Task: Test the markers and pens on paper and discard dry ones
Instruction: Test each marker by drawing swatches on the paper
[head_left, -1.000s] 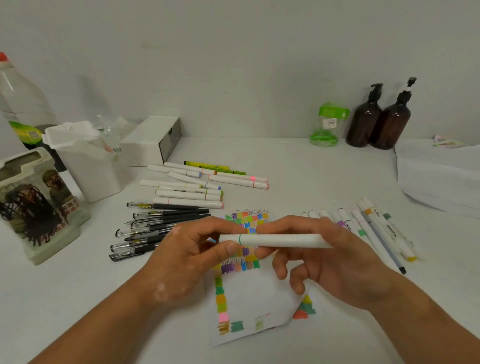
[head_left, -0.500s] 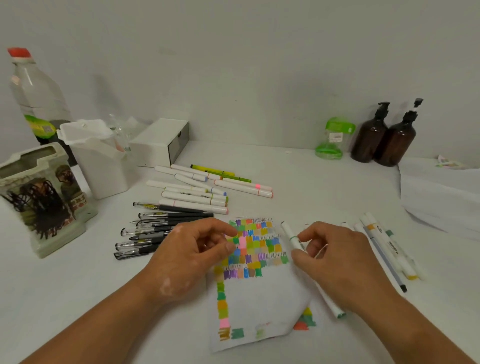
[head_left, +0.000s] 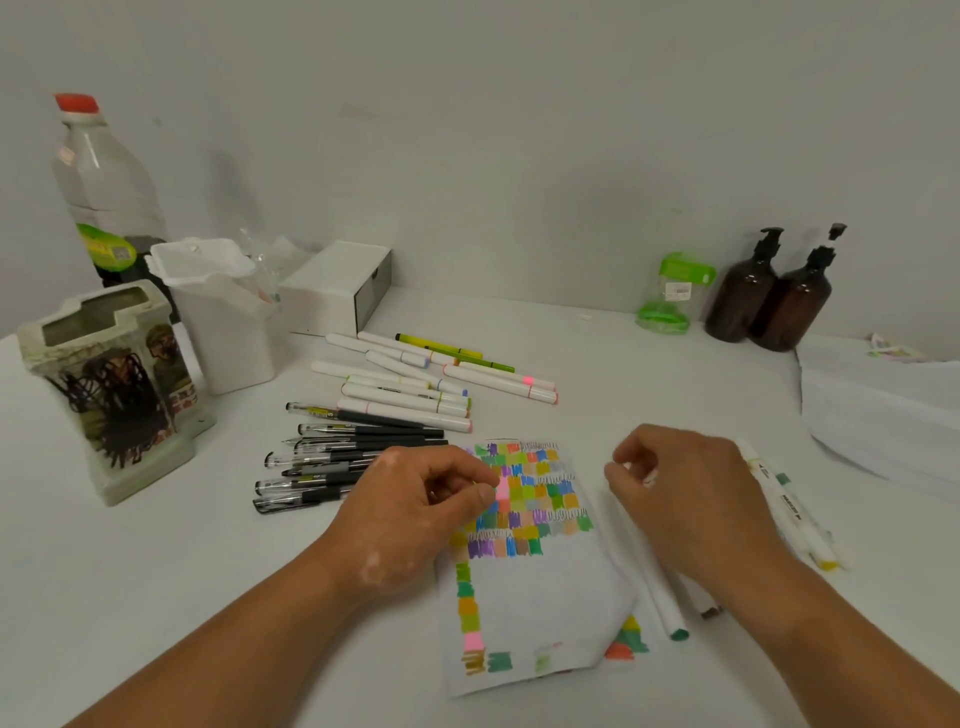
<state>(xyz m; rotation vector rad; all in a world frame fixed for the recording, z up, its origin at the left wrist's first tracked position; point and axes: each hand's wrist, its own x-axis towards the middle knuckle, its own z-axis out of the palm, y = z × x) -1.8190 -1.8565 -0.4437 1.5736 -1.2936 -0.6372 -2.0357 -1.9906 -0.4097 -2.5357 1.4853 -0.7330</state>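
Across a white table (head_left: 623, 374), the swatch-filled paper (head_left: 530, 597) lies under the left hand (head_left: 410, 514), it and the right hand (head_left: 696, 499) both curled, hold unclear, while the green-ended marker (head_left: 658, 592) at the sheet's 3 o'clock is best kept apart from the marker row (head_left: 784, 506).

Beyond your left hand (head_left: 415, 504) and your right hand (head_left: 691, 493) a plain pale wall (head_left: 519, 130) runs the whole width, evenly lit, with soft shadows on it. You work at a white table (head_left: 156, 597). Well left of your left hand, a clear plastic bottle (head_left: 104, 187) with a red cap stands by the wall, with a printed pen holder (head_left: 109, 389) and a white bin (head_left: 223, 322) in front of it and a white box (head_left: 332, 286) just beside the bin. Beyond your right hand stand a green-lidded jar (head_left: 672, 293) and two brown pump bottles (head_left: 743, 296), side by side near the wall; further right lies a white heap (head_left: 883, 415), paper or cloth
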